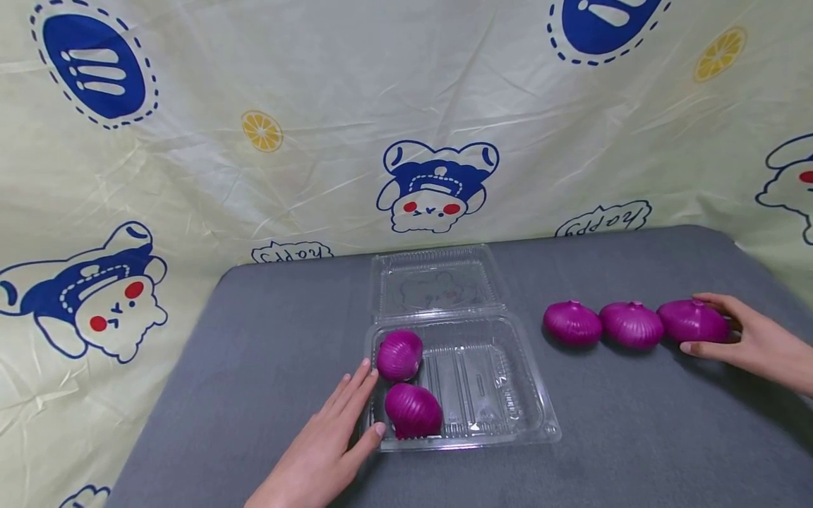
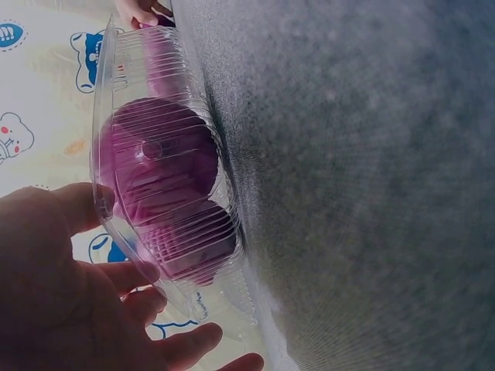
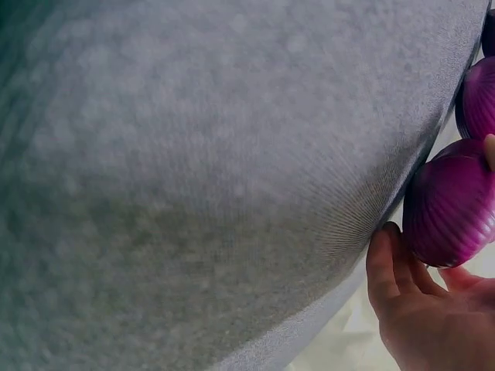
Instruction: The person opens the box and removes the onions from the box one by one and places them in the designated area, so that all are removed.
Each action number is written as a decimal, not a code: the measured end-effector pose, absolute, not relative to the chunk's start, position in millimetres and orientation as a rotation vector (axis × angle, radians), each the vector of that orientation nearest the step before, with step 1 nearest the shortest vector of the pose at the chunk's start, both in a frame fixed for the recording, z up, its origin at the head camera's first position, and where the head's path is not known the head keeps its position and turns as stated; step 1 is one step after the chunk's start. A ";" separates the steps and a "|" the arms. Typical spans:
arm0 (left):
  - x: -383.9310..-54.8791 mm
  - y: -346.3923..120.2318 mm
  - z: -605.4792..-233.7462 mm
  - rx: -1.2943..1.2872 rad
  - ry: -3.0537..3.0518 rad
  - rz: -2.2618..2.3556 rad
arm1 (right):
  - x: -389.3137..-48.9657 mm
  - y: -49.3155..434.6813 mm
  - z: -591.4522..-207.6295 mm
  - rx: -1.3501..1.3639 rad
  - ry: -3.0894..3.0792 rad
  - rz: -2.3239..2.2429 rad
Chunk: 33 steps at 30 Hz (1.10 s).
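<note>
Two red onions lie in the left side of a clear plastic clamshell box (image 1: 470, 443), a rear onion (image 1: 400, 355) and a front onion (image 1: 414, 410). My left hand (image 1: 327, 441) rests against the box's left wall, fingers extended, thumb at the rim near the front corner. To the right of the box, three more red onions stand in a row, side by side. At the row's right end my right hand (image 1: 759, 343) holds the last onion (image 1: 689, 322), thumb in front and fingers behind. That same onion (image 3: 448, 205) appears beside the fingers in the right wrist view.
The box's lid (image 1: 435, 282) lies folded back towards the wall. A middle onion (image 1: 631, 326) and a left onion (image 1: 572, 324) complete the row on the grey tabletop (image 1: 286, 317). Behind the table hangs a printed curtain (image 1: 330, 183).
</note>
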<state>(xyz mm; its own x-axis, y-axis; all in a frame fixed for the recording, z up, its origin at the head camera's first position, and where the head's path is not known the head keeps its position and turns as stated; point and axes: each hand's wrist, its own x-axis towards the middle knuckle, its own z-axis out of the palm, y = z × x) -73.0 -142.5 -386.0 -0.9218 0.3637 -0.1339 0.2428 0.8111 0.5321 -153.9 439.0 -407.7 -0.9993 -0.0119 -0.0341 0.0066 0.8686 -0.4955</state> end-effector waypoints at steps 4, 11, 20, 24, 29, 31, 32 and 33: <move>-73.6 -141.9 -384.5 0.453 2.758 0.767 | -154.2 439.1 -406.7 -0.023 2.996 -0.815; -73.6 -141.1 -383.9 0.450 2.762 0.754 | -148.7 430.2 -395.6 -0.044 3.056 -0.864; -73.2 -142.8 -383.9 0.473 2.777 0.762 | -130.6 396.1 -376.8 -0.258 3.342 -0.759; -73.3 -142.1 -383.5 0.465 2.769 0.759 | -123.4 376.8 -368.3 -0.426 3.362 -0.809; -72.6 -142.8 -383.6 0.474 2.771 0.779 | -120.2 348.8 -363.6 -0.614 3.356 -0.826; -72.7 -142.7 -383.6 0.472 2.771 0.780 | -119.2 338.2 -361.8 -0.670 3.349 -0.824; -72.8 -142.7 -383.7 0.471 2.771 0.779 | -118.8 333.3 -360.8 -0.697 3.347 -0.819; -72.7 -142.7 -383.9 0.470 2.771 0.778 | -118.5 328.4 -359.7 -0.717 3.345 -0.807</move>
<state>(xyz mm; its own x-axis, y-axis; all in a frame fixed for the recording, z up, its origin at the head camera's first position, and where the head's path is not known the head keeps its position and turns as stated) -72.7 -142.7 -383.9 -0.9235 0.3620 -0.1271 0.2431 0.8083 0.5362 -118.5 328.4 -359.7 -0.8509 -0.2910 0.4375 -0.4585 0.8178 -0.3479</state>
